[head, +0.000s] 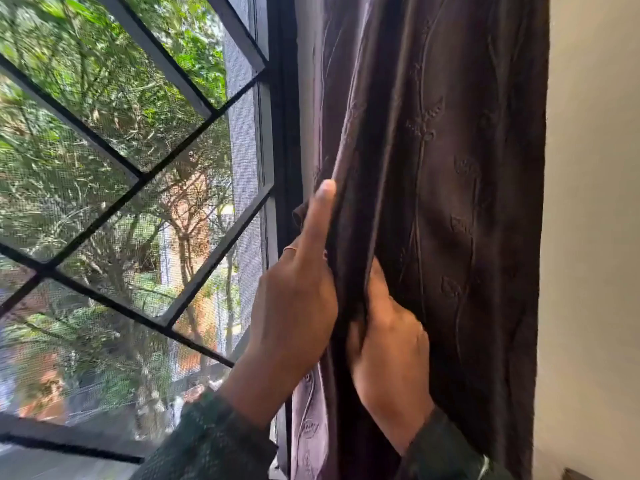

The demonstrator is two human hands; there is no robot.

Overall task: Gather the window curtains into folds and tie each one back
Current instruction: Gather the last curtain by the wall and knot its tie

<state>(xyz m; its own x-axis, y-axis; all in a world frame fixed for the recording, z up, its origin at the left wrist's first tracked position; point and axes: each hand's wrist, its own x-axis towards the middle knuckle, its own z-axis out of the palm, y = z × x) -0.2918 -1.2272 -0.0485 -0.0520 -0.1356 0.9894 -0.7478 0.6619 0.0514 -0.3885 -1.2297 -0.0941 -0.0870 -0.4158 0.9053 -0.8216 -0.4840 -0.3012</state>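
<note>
A dark brown curtain (450, 202) with embroidered leaf vines hangs at the right side of the window, bunched into long vertical folds. My left hand (294, 306) holds the curtain's left edge, its index finger stretched straight up along a fold and the other fingers hidden behind the cloth. Just to the right, my right hand (388, 344) grips a fold, with its fingers buried in the fabric. The two hands sit close together with one ridge of cloth between them. No tie-back is visible.
The window (138, 202) on the left has a black diagonal grille and a mesh screen, with trees outside. Its dark frame (284, 133) runs right beside the curtain. A cream wall (592, 237) borders the curtain on the right.
</note>
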